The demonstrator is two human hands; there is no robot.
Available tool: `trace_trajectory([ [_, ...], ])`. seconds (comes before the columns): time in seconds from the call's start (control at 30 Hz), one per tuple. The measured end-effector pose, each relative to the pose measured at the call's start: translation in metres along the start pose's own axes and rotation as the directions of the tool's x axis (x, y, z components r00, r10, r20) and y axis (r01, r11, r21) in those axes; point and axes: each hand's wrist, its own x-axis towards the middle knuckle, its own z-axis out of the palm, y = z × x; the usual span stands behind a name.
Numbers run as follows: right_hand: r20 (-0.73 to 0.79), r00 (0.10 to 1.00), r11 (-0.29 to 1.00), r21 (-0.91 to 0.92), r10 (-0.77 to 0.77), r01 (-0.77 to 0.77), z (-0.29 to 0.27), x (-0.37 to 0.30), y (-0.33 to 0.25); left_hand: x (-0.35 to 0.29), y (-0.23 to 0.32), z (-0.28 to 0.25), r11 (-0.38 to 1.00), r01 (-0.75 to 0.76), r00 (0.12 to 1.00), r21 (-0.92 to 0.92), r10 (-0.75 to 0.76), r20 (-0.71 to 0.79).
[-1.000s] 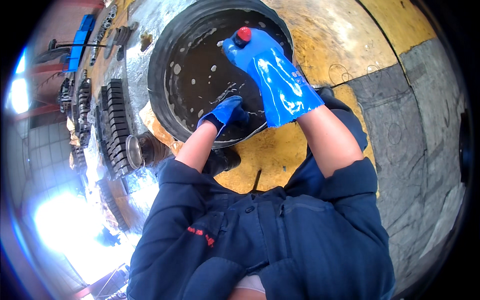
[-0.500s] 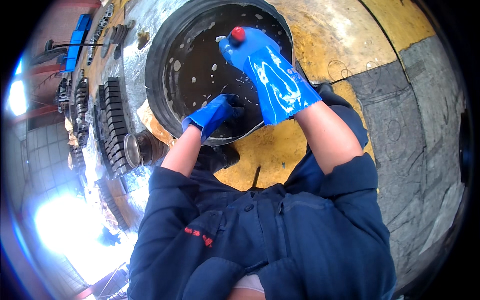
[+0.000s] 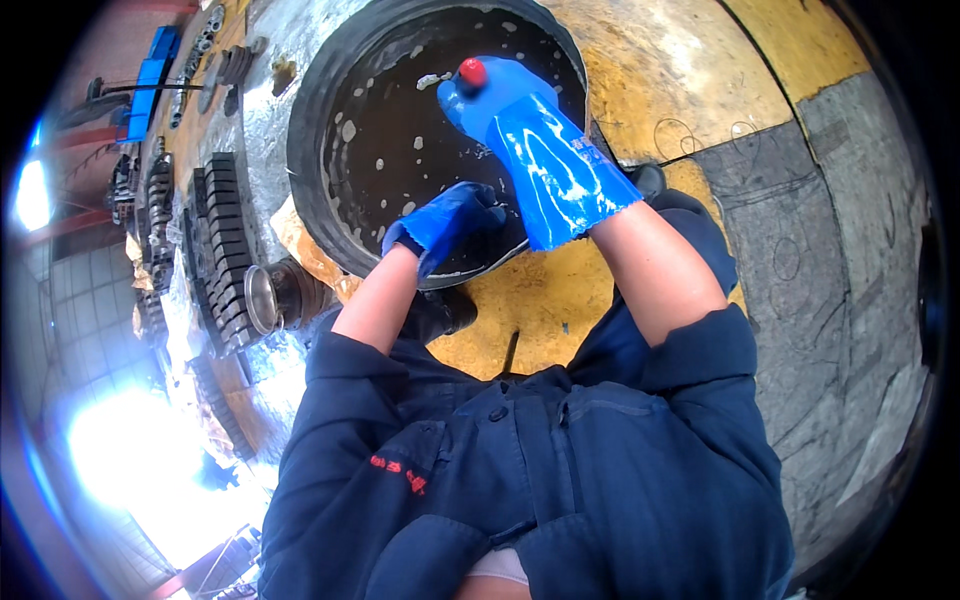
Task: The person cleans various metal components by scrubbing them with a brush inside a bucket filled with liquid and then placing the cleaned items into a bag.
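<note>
A round black tub (image 3: 318,200) of dark liquid (image 3: 385,120), with pale foam patches on its surface, stands in front of me. My right hand (image 3: 500,95), in a long blue rubber glove, is closed over the tub around a tool with a rounded red handle end (image 3: 472,72). The rest of that tool is hidden by the glove and the liquid. Nearer to me, my left hand (image 3: 455,220), also blue-gloved, is low at the liquid with its fingers curled. What lies in those fingers is hidden.
Left of the tub, a metal cylindrical part (image 3: 275,298) lies beside a row of dark ribbed blocks (image 3: 230,250). Several more metal parts (image 3: 160,200) and a blue object (image 3: 150,85) sit farther left. Grey mats (image 3: 780,230) cover the yellow floor (image 3: 660,70) at right.
My left hand has moved right and slightly away from me, closer to my right hand. The right hand has barely shifted, and the foam patches have drifted a little.
</note>
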Motion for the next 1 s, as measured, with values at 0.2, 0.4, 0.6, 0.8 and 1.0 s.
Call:
trace_trajectory([
  [0.2,-0.014,1.0,1.0,-0.017,-0.002,0.002,0.001,-0.003,-0.001,-0.009,-0.027,0.004,0.801,-0.106,0.959,0.589,0.239,-0.152],
  [0.4,0.067,0.997,0.992,-0.119,0.035,-0.027,0.038,0.004,0.025,-0.041,-0.025,-0.038,0.964,0.097,0.968,0.249,-0.033,-0.249],
  [0.6,0.308,0.939,0.935,-0.354,0.15,-0.033,0.076,-0.006,0.056,-0.099,-0.034,-0.072,0.827,-0.054,0.912,-0.559,-0.187,-0.364],
  [0.8,0.28,0.96,0.998,-0.058,0.011,0.005,0.076,0.006,0.034,-0.125,-0.039,-0.093,0.795,-0.189,0.894,-0.577,-0.104,-0.437],
  [1.0,0.06,0.836,0.751,0.477,-0.545,0.456,0.094,-0.034,-0.004,-0.119,-0.041,-0.086,0.712,-0.315,0.88,-0.628,-0.029,-0.474],
])
